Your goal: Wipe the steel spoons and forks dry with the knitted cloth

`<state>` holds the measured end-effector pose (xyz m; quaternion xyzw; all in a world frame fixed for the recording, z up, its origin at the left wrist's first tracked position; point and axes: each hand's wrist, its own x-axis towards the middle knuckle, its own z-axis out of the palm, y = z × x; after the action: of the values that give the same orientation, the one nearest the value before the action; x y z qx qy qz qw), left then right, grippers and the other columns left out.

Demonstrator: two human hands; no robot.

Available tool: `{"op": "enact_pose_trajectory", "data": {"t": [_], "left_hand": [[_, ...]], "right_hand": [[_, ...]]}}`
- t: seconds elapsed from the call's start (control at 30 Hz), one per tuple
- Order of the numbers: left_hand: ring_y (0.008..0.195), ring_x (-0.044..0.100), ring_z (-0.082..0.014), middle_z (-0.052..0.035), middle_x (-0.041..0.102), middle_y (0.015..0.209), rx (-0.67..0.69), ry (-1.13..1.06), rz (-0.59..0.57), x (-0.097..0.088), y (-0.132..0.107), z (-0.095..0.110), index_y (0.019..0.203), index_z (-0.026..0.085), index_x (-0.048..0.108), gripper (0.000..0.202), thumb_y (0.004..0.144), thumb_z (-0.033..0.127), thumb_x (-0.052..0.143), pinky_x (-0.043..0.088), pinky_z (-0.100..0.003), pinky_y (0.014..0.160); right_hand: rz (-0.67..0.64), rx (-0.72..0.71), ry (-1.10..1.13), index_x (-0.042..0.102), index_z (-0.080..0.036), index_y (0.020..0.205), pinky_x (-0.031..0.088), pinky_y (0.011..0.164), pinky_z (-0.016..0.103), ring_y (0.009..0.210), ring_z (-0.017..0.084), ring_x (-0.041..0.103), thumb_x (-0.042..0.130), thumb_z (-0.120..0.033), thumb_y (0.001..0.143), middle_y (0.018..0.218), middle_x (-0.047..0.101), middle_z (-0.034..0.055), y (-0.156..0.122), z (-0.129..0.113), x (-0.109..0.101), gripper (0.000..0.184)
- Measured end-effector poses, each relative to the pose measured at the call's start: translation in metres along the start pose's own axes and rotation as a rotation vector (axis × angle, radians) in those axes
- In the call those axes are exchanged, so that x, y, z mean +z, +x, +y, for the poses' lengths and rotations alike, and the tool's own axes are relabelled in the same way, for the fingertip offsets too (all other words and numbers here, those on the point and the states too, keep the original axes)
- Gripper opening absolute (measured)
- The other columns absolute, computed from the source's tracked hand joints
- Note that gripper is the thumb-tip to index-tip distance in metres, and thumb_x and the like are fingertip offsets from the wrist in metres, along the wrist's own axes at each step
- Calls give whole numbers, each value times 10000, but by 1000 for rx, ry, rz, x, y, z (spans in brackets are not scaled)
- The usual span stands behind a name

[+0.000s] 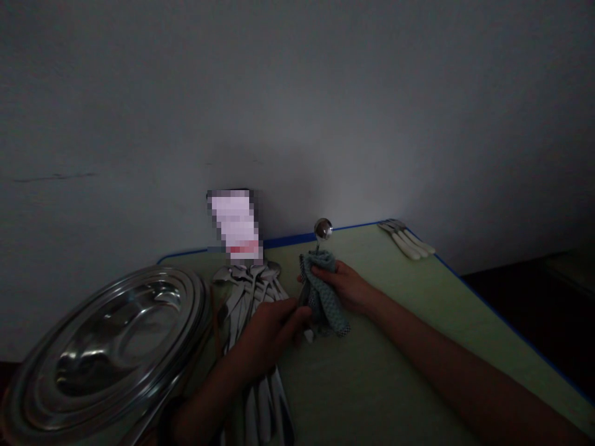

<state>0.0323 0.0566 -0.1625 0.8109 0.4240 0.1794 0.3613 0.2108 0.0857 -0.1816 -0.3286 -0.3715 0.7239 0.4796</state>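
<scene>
My right hand (pixel 346 286) is closed round a grey-blue checked cloth (pixel 325 303) that is wrapped about the shaft of a metal spoon (pixel 322 229). The spoon's shiny bowl sticks up above the cloth. My left hand (pixel 274 331) pinches the spoon's white handle end just below the cloth. Both hands are over a pale green table (pixel 395 359) in dim light.
A pile of several spoons (pixel 248 285) lies under my left hand. A stack of steel compartment trays (pixel 106 353) stands at the left. A few white-handled forks (pixel 409 240) lie at the far right corner. A blurred card (pixel 235 224) leans on the wall.
</scene>
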Motion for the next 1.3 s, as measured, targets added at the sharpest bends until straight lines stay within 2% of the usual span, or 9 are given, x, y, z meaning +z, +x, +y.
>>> {"op": "enact_pose_trajectory", "data": {"t": [0.2, 0.37, 0.57, 0.73, 0.9, 1.0, 1.1, 1.2, 1.3], "left_hand": [[470, 544, -90, 42, 564, 477, -14, -11, 72, -1, 2, 1, 571, 173, 500, 377, 895, 329, 387, 351, -168, 484], [457, 527, -87, 41, 550, 469, -5, 12, 86, -2, 2, 2, 562, 170, 505, 390, 894, 337, 386, 345, -173, 475], [477, 496, -93, 32, 531, 500, 74, 185, 22, -1, -1, 2, 571, 163, 535, 388, 886, 331, 382, 323, -197, 488], [487, 477, -91, 25, 522, 517, 122, 219, -8, -2, -2, 4, 572, 154, 564, 401, 888, 312, 375, 324, -201, 499], [505, 492, -98, 18, 534, 530, 99, 178, -30, -4, -2, 6, 586, 150, 578, 381, 875, 304, 383, 342, -207, 518], [546, 516, -116, 14, 558, 581, 68, 79, -65, -4, -3, 8, 684, 151, 577, 289, 860, 291, 395, 356, -214, 523], [577, 544, -129, 16, 575, 613, 15, -143, -77, -6, -2, 10, 786, 152, 550, 205, 847, 282, 404, 394, -221, 545], [558, 544, -127, 28, 562, 579, -72, -416, -30, -7, 1, 8, 840, 148, 546, 214, 848, 282, 380, 422, -227, 560], [521, 525, -124, 38, 542, 539, -113, -617, 47, -8, 3, 3, 838, 157, 544, 234, 845, 294, 355, 425, -227, 543]], "right_hand": [[-86, 6, -171, 693, -147, 797, 453, 722, 253, 682, 107, 612, 771, -216, 602, 751, 688, -7, -4, -4, 1, 221], [-77, 9, -177, 692, -139, 783, 460, 700, 256, 659, 114, 614, 767, -236, 612, 733, 691, 3, -5, -2, 1, 211], [46, -36, 23, 648, -185, 944, 480, 770, 293, 775, 142, 636, 538, -476, 810, 860, 702, 31, 5, 1, -1, 339], [182, 9, 281, 624, -156, 1010, 482, 770, 299, 799, 162, 634, 353, -509, 888, 921, 702, 76, 9, -6, -2, 461], [173, 26, 315, 609, -177, 1016, 484, 744, 301, 753, 159, 640, 325, -492, 904, 912, 708, 63, 8, -8, 0, 439], [153, 5, 288, 614, -181, 979, 487, 741, 292, 772, 153, 645, 371, -451, 903, 925, 709, 55, 7, -7, 1, 371], [132, 26, 288, 618, -166, 980, 488, 748, 292, 781, 155, 646, 378, -456, 898, 926, 709, 64, 7, -6, 1, 386], [151, -3, 349, 631, -163, 970, 489, 757, 306, 776, 166, 641, 355, -491, 889, 901, 708, 61, 9, -7, -3, 437], [157, -89, 415, 634, -227, 923, 476, 810, 322, 856, 175, 629, 411, -508, 845, 881, 703, 16, 11, -8, -8, 368]]}}
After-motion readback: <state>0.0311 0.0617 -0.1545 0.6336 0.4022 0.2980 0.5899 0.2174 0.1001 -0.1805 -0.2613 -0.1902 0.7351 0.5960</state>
